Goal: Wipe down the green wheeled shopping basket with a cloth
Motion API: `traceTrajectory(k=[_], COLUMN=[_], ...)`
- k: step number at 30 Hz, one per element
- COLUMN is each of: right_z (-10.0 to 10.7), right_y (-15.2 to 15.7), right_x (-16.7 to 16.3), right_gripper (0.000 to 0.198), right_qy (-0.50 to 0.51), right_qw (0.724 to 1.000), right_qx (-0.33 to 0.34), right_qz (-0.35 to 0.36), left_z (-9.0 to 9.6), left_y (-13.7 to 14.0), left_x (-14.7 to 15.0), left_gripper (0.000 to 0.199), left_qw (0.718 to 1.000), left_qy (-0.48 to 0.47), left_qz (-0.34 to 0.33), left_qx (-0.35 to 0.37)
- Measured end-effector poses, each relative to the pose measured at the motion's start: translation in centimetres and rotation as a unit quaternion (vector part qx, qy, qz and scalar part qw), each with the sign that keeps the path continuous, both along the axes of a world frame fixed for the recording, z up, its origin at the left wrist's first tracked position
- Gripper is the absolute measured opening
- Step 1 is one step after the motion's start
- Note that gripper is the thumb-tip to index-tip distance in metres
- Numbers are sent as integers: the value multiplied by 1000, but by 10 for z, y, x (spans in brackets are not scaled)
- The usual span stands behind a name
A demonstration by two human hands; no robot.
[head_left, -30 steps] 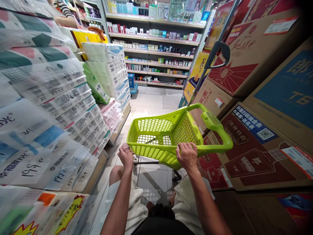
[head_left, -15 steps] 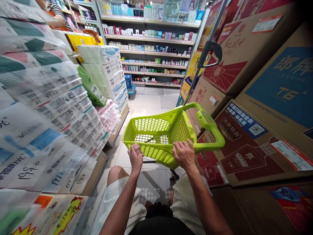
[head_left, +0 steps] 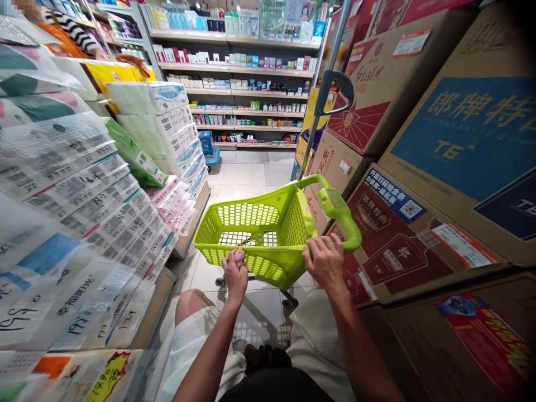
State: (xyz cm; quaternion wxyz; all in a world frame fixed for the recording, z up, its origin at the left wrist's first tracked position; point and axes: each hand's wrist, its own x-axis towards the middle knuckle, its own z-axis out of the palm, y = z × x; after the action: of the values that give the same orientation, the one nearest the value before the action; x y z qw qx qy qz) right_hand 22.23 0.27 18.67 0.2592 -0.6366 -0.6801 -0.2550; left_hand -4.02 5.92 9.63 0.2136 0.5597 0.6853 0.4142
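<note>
A lime-green plastic shopping cart [head_left: 268, 267] stands sideways in front of me, its handle toward the right and its lattice basket holding no goods that I can make out. My left hand [head_left: 235, 273] is closed at the near rim, with a small crumpled brownish-pink cloth [head_left: 239, 256] in its fingers. Whether those fingers also grip the rim, I cannot tell. My right hand [head_left: 325, 259] is curled over the near side of the cart where the rim meets the handle [head_left: 349, 223].
Stacked paper packs [head_left: 100, 184] line the left side, on low platforms. Tall cartons [head_left: 385, 245] crowd the right, close to the cart handle. A grey pole with a hook-shaped grip [head_left: 335, 92] rises behind the cart. Shelves [head_left: 234, 92] close the aisle; a person's striped sleeve [head_left: 77, 33] shows upper left.
The cart has shifted left in view, as have the shelves and cartons. My right hand has slid along the rim toward the handle. My left hand now sits farther from the cart's front.
</note>
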Motion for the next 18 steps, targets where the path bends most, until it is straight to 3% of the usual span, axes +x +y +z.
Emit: traceTrajectory(k=[4, 7, 11, 13, 18], right_z=[3, 4, 6, 7, 6], right_y=[-5, -7, -12, -17, -28], right_x=[16, 14, 0, -5, -12], right_gripper=[25, 28, 27, 27, 26], right_qy=[41, 31, 20, 21, 49], right_qw=[995, 996, 997, 997, 998], right_qx=[47, 47, 56, 50, 43], right_qz=[-77, -71, -57, -48, -15], left_z=[6, 15, 26, 30, 25], left_y=[-10, -23, -47, -57, -60], left_x=[10, 35, 82, 96, 79], left_gripper=[48, 44, 49, 50, 46], left_qw=[998, 997, 982, 977, 973], left_qy=[-8, -18, -43, -45, -39], left_qz=[-57, -68, -175, -191, -197], left_qx=[14, 22, 65, 87, 115])
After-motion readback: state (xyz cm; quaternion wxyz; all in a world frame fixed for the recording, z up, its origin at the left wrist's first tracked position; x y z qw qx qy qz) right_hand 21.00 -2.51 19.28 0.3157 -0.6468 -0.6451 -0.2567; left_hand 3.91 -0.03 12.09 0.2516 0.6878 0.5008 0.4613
